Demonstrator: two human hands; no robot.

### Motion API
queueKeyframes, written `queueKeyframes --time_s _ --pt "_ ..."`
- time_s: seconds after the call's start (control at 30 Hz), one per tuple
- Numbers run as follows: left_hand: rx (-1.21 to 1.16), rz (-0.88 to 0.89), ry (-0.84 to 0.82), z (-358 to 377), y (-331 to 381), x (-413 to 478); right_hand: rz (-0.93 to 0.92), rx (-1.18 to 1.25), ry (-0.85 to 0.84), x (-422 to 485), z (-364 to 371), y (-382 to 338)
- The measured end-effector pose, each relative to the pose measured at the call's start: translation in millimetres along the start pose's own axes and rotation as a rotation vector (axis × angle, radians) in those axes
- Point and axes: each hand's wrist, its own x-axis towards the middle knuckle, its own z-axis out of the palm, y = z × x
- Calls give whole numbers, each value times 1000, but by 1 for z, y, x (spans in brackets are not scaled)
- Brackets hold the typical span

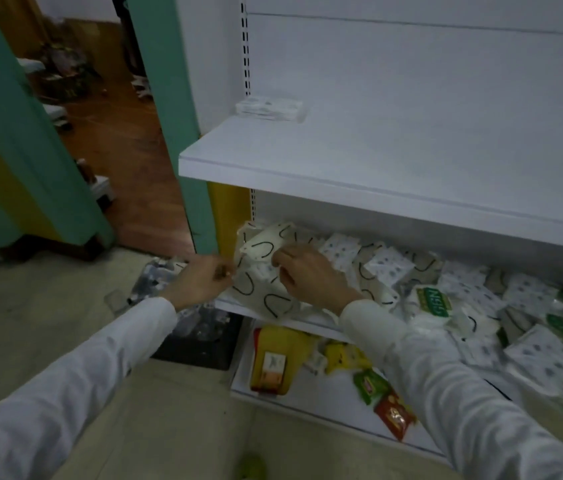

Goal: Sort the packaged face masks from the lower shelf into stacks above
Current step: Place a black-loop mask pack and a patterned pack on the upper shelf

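Cream film-wrapped face-mask packets [260, 295], left hand [204, 279] pinching, right hand [309, 276] gripping them (light, floppy, likely slippery): hold by stacked edges.

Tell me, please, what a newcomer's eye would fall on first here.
The left hand and the right hand hold a bundle of cream mask packets with black loops at the left end of the lower shelf. A loose pile of packaged masks covers that shelf to the right. One small stack sits at the back left of the upper shelf.
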Motion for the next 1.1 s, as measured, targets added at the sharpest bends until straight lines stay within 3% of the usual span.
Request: queueKeyframes --time_s 0.1,0.2,0.47,0.57,0.7,0.87,1.0,1.1 --pt "-78 -218 -126 48 -50 -10 174 -20 -225 -41 55 19" --pt "-56 -315 -221 91 -89 -17 240 -66 -454 -68 104 31" --pt "-227 -379 -274 145 -131 23 404 -96 -596 -15 194 57" --pt "-336 -416 -240 158 -135 43 589 -129 -671 -2 222 56" --pt "-482 -517 -292 167 -137 61 763 -191 -648 6 240 52" --pt "-725 -733 -319 178 -136 78 790 -115 -589 8 237 61" --pt "-837 -785 -267 184 -129 78 925 210 -539 8 227 57" --pt "-1005 -820 -238 181 -125 82 1059 480 -372 11 218 55"
